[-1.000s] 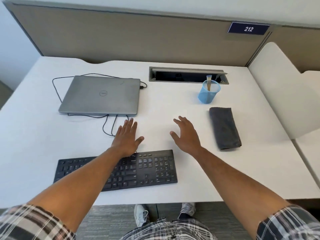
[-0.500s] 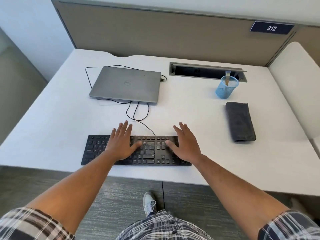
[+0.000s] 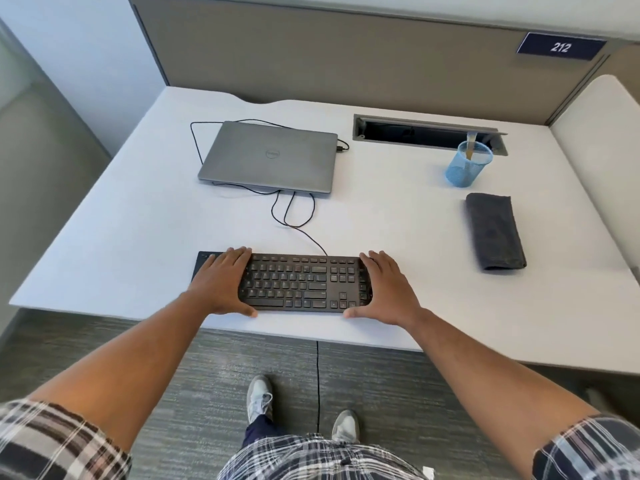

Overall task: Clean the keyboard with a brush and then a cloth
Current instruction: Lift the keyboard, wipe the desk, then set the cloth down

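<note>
Keyboard [image 3: 294, 284] lies at the near edge of the worktop [image 3: 104, 244], approx. centre. Its left end is partly covered by the left hand [image 3: 221, 282]; the right end, incl. part of the numpad, is covered by the right hand [image 3: 388, 285]. Each hand spans the keyboard front to back: fingers laid over the far edge, thumb against the near edge. Both hands hold the keyboard at its ends. Key legends are too small to read.

Brush [image 3: 470, 144]: only the top of the handle shows, standing in a blue mesh cup [image 3: 468, 164] at far right; the bristle end is hidden inside the cup. Cloth [image 3: 493, 232], dark grey, folded, lies just nearer than the cup and well apart from the keyboard.

Laptop [image 3: 270, 155], lid closed, sits at far centre-left. A black cable [image 3: 298, 220] loops on the worktop betw. laptop and keyboard; its run under the laptop is hidden. Cable slot [image 3: 415, 133] interior is dark, contents not discernible.

Count: 1 keyboard, 1 brush, 1 cloth, 1 cup, 1 laptop, 2 hands.
</note>
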The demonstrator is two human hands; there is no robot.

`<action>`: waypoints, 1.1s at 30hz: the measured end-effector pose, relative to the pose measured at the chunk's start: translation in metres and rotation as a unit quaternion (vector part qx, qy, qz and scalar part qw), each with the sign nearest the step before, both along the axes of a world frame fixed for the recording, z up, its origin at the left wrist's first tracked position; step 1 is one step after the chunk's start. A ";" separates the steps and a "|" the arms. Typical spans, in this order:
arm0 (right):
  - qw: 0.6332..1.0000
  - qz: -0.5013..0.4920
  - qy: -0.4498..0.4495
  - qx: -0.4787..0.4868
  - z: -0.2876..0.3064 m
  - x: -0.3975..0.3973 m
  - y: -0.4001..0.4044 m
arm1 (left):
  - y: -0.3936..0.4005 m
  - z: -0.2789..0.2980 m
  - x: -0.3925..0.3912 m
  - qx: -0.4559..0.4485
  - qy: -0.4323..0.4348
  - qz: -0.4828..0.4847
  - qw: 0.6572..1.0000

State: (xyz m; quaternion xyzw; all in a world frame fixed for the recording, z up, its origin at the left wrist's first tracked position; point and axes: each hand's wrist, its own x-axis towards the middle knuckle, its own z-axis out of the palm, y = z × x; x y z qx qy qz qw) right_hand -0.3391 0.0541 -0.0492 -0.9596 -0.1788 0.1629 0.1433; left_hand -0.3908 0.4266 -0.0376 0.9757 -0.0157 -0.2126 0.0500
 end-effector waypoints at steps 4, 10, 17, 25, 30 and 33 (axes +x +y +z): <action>1.000 -0.022 -0.015 -0.002 -0.001 -0.001 0.026 | 0.027 0.006 0.015 -0.001 -0.021 -0.024 0.999; 0.998 -0.057 -0.009 0.012 -0.001 0.004 0.082 | 0.081 0.013 0.033 -0.012 -0.030 -0.040 0.999; 0.996 -0.079 0.007 0.034 -0.005 0.007 0.105 | 0.108 0.012 0.040 -0.027 -0.045 -0.059 0.997; 0.994 -0.083 0.010 0.074 -0.007 0.007 0.101 | 0.111 0.009 0.041 -0.028 -0.054 -0.060 0.996; 0.995 -0.068 0.012 0.077 -0.007 0.016 0.095 | 0.107 0.007 0.037 -0.027 -0.057 -0.043 0.997; 0.997 -0.052 0.008 0.056 -0.006 0.016 0.093 | 0.107 0.005 0.037 -0.039 -0.051 -0.038 0.997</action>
